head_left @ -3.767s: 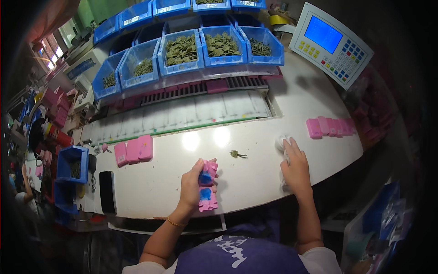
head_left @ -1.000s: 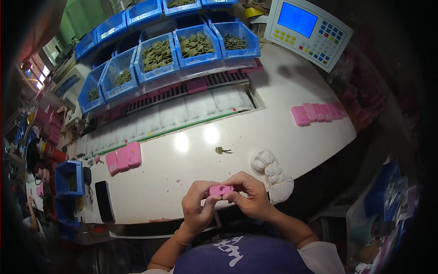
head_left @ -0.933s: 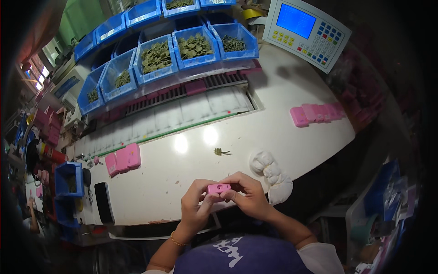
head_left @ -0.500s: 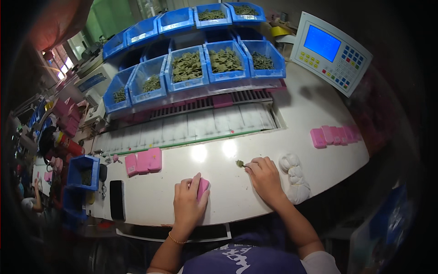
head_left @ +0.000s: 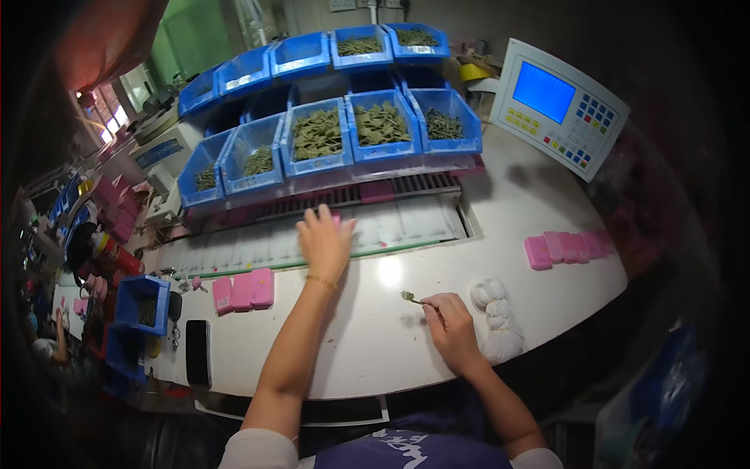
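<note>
My left hand (head_left: 324,244) is stretched out over the white segmented panel (head_left: 391,230) below the bins. Between its thumb and fingers shows a bit of a pink block (head_left: 337,220), most of it covered by the hand. Nearer to me on the right, my right hand (head_left: 453,327) pinches a small dried green sprig (head_left: 408,296) between thumb and fingertips, just above the white table (head_left: 367,344). Beside that hand lies a knotted bundle of white cord or cloth (head_left: 500,328).
Blue bins (head_left: 318,141) stand in two tiers at the back, several holding dried green plant pieces. A control panel with a blue screen (head_left: 544,92) stands back right. Pink blocks lie in groups at left (head_left: 244,291) and right (head_left: 562,248). A black phone (head_left: 198,352) lies front left.
My left hand has moved away from me with the pink block, from the table's front to the white panel. My right hand keeps the sprig and has barely moved.
</note>
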A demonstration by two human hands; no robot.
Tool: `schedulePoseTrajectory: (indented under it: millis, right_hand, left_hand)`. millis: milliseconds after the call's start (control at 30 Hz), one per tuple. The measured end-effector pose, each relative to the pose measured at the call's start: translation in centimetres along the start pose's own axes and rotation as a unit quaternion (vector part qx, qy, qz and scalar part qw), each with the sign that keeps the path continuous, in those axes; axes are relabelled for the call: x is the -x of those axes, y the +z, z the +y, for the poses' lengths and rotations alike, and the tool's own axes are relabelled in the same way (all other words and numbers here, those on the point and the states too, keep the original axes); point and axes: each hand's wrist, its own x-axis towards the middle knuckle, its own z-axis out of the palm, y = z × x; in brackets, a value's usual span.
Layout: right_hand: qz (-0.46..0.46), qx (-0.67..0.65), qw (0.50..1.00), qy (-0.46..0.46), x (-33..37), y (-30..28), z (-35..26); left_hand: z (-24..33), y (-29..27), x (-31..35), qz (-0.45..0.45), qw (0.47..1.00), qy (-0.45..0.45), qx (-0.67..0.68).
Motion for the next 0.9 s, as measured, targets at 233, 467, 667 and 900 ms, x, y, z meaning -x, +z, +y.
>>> schedulePoseTrajectory:
  millis: [233, 467, 667, 900]
  right_hand:
    - [0.009, -0.049, 0.996, -0.072, -0.5, -0.3, -4.2]
    - [-0.013, -0.05, 0.991, -0.123, 0.5, -0.3, -5.8]
    - [-0.041, -0.064, 0.994, -0.083, 1.2, -1.2, -6.5]
    - [-0.052, -0.005, 0.987, -0.149, 0.5, -1.6, -6.3]
  left_hand:
    - [-0.1, -10.4, 12.1, -0.323, 0.786, -0.051, 0.524]
    - [2.8, -12.3, 15.7, -0.233, 0.653, -0.156, 0.704]
    - [3.3, -12.1, 16.4, -0.148, 0.72, -0.056, 0.675]
    - [3.3, -12.3, 16.3, -0.13, 0.716, -0.044, 0.685]
